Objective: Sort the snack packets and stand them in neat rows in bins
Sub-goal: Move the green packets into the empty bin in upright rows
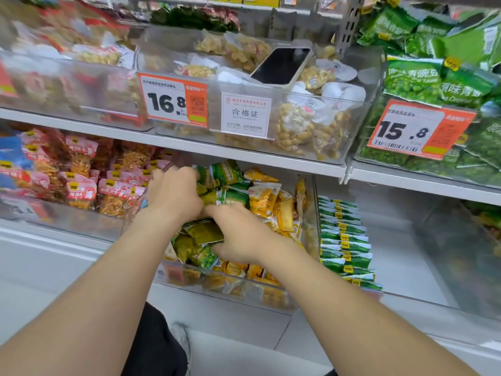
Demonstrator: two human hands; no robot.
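Note:
A clear plastic bin (244,290) on the lower shelf holds a loose heap of green packets (229,173) and yellow packets (264,200). My left hand (174,192) reaches into the back of the heap, its fingers curled around green packets there. Nearer the front, my right hand (240,236) lies on the heap with its fingers curled into olive-green packets (204,232). In the bin to the right, green packets (344,241) stand in one neat row along the left wall.
Red and orange packets (81,183) fill the bin to the left. On the shelf above, clear bins hold pale nut packets (303,126) and green pea packets (433,82). A phone (282,65) lies on the nut bin. Price tags hang in front.

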